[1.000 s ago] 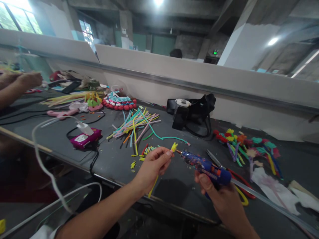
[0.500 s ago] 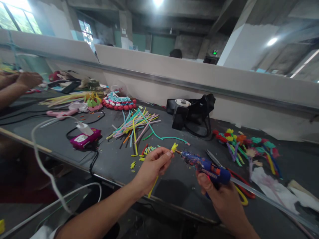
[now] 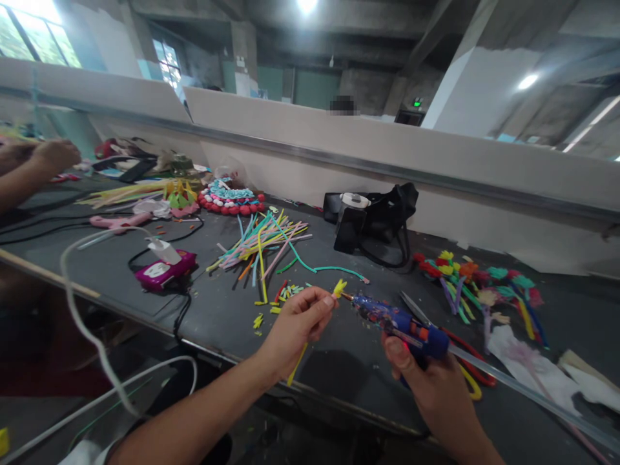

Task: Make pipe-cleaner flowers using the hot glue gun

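Note:
Between thumb and fingers, my left hand (image 3: 303, 323) pinches a yellow pipe-cleaner flower (image 3: 340, 287); its yellow stem hangs below the hand. My right hand (image 3: 431, 381) is wrapped round the handle of a blue glue gun (image 3: 397, 323), with a long clear glue stick running out of its back. The gun's metal nozzle points left, at or just beside the flower; contact is too small to make out. Under the gun lie scissors (image 3: 484, 374) with red and yellow handles. Short cut pieces of pipe cleaner (image 3: 295, 290) lie beyond my left hand.
Pipe cleaners (image 3: 261, 245) are heaped mid-table. A purple power strip (image 3: 165, 270) with a white cable and a pink glue gun (image 3: 121, 221) lie left. Behind are a black bag (image 3: 387, 219) and beaded pieces. Finished flowers (image 3: 455, 278) lie right. A co-worker's hands (image 3: 53, 158) are far left.
Very little differs. Both hands hold nearly the same place, with the nozzle staying by the yellow flower. The co-worker's hands at far left have shifted slightly.

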Available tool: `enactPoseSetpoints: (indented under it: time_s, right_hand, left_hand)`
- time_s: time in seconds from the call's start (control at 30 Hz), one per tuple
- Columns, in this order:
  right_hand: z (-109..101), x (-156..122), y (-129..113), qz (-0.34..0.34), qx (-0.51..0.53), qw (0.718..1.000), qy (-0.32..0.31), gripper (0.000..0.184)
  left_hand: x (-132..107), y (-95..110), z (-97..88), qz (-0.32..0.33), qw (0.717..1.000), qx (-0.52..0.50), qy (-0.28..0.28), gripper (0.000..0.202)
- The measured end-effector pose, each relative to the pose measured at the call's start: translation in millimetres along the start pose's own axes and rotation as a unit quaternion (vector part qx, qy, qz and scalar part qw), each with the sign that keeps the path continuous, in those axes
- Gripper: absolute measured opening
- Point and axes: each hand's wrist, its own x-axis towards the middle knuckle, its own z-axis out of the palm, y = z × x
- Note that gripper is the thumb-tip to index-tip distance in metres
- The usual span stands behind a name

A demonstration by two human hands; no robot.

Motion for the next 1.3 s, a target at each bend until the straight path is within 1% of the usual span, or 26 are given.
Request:
enactPoseSetpoints:
  time_s: [0.13,0.3,0.4,0.47,0.6,0.67,0.73,0.8,0.87,0.93,0.97,1.03,1.13,1.2,1.3]
  right_hand:
    - [0,0,1,-0.010,-0.014,1.000,0.011,0.048]
    - [1,-2,8,-0.014,-0.056,0.998,0.016,0.050]
    - [1,-3,6,-0.021,-0.068,0.997,0.035,0.048]
    - [0,-2,0,-0.034,-0.058,0.997,0.037,0.044]
    - [-6,3,-14,-0.062,-0.019,0.998,-0.001,0.033]
    - [-9,7,-15,-0.098,-0.023,0.995,0.009,0.024]
    - [-10,13,-7,-0.144,-0.048,0.988,0.033,0.018]
    - [-9,19,7,-0.189,-0.087,0.977,0.044,0.022]
    - [-5,26,24,-0.228,-0.125,0.965,0.023,0.023]
    - [1,32,40,-0.241,-0.169,0.955,-0.022,0.020]
    - [3,35,48,-0.233,-0.193,0.952,-0.038,0.018]
    - [9,39,58,-0.196,-0.231,0.950,-0.076,0.017]
    - [15,41,67,-0.119,-0.242,0.950,-0.159,0.017]
    - [14,41,71,-0.078,-0.237,0.949,-0.193,0.018]
    - [3,42,74,-0.058,-0.222,0.948,-0.219,0.019]
  left_hand:
    - [0,0,-0.5,-0.002,1.000,-0.002,-0.002,0.026]
    - [0,0,-0.5,0.000,1.000,0.000,0.003,0.025]
    - [0,0,-0.9,0.005,1.000,0.004,0.004,0.024]
    - [0,0,-1.4,0.004,1.000,0.001,0.004,0.024]
    - [-1,0,-2.5,0.000,1.000,-0.016,0.007,0.024]
    - [0,1,-2.9,0.002,1.000,-0.030,0.006,0.025]
    - [0,2,-3.3,0.000,0.999,-0.045,0.002,0.025]
    - [1,3,-4.0,-0.005,0.998,-0.056,0.001,0.026]
    - [2,6,-5.6,0.000,0.998,-0.064,0.001,0.025]
    - [3,9,-8.1,0.017,0.997,-0.072,-0.001,0.024]
    - [3,11,-9.7,0.027,0.997,-0.077,-0.001,0.023]
    - [4,15,-13.1,0.048,0.995,-0.087,0.002,0.021]
    - [4,21,-17.8,0.077,0.992,-0.096,0.012,0.018]
    - [3,23,-20.0,0.092,0.990,-0.102,0.016,0.016]
    - [3,22,-21.5,0.091,0.990,-0.103,0.019,0.017]
